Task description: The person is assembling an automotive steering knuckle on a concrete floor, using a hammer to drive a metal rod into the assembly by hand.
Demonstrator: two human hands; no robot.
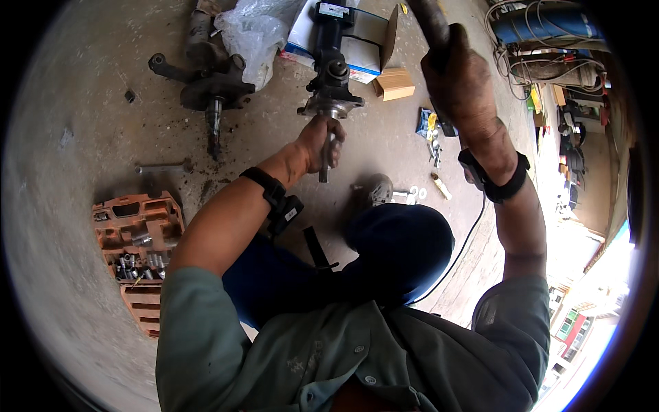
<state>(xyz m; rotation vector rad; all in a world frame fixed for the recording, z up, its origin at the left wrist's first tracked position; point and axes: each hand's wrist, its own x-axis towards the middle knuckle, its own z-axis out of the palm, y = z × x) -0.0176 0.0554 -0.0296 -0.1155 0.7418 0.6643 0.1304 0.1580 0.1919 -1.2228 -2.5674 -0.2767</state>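
My left hand (pixel 321 143) is wrapped round the bare metal spindle of a black shock absorber strut (pixel 336 72). The strut lies on the floor with its flange just beyond my fingers and its tube pointing away. My right hand (pixel 461 82) is raised at the upper right, closed on a thick dark tool handle (pixel 431 24). The handle's far end runs out of view, so the tool's kind does not show. Left of the new-looking strut lies a worn, greasy strut (pixel 213 86), its spindle pointing toward me.
An open orange socket case (pixel 141 230) lies at the left, near a wrench (pixel 163 167). Clear plastic wrap (pixel 252 41), an open box (pixel 360 51) and a small cardboard piece (pixel 394 84) lie ahead. Small hardware (pixel 434 147) sits at the right; a blue cylinder (pixel 542 26) is beyond.
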